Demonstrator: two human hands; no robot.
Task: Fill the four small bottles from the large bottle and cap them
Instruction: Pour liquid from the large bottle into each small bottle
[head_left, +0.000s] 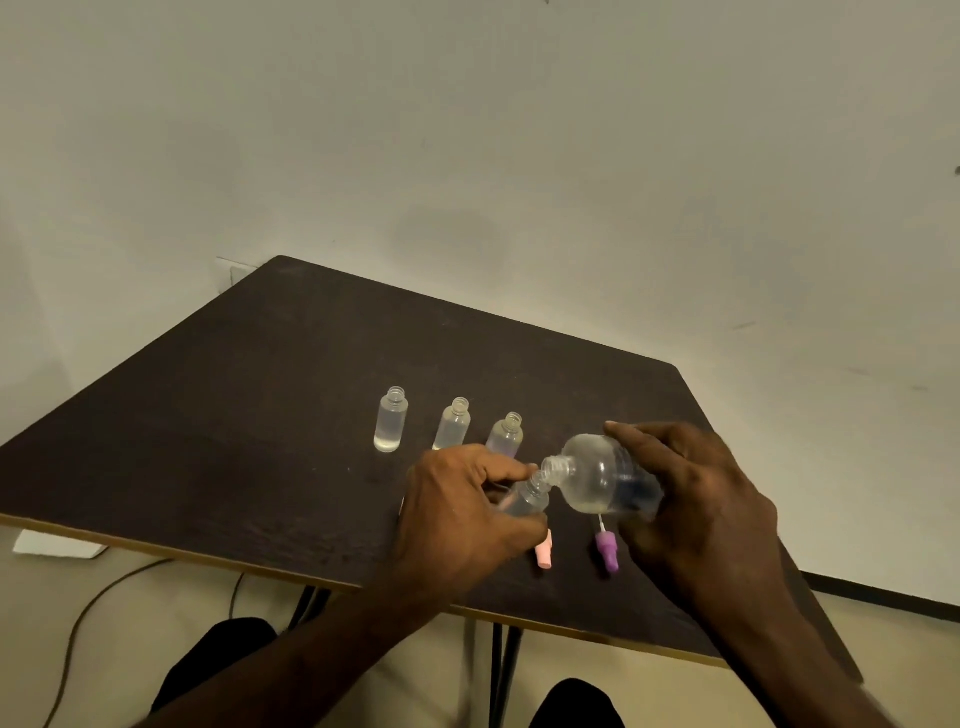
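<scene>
the right hand (696, 499) is wrapped round the large bottle (602, 475), tipped on its side with its open neck pointing to 9 o'clock. that neck touches the mouth of a small bottle (527, 500), which the left hand (457, 514) grips, tilted, above the dark table (249, 415). at 11 o'clock from the hands three more small bottles stand upright and uncapped in a row: far bottle (390, 420), middle bottle (453, 423), near bottle (505, 434). at 6 o'clock from the large bottle lie a pink cap (544, 554) and a purple cap (607, 550).
</scene>
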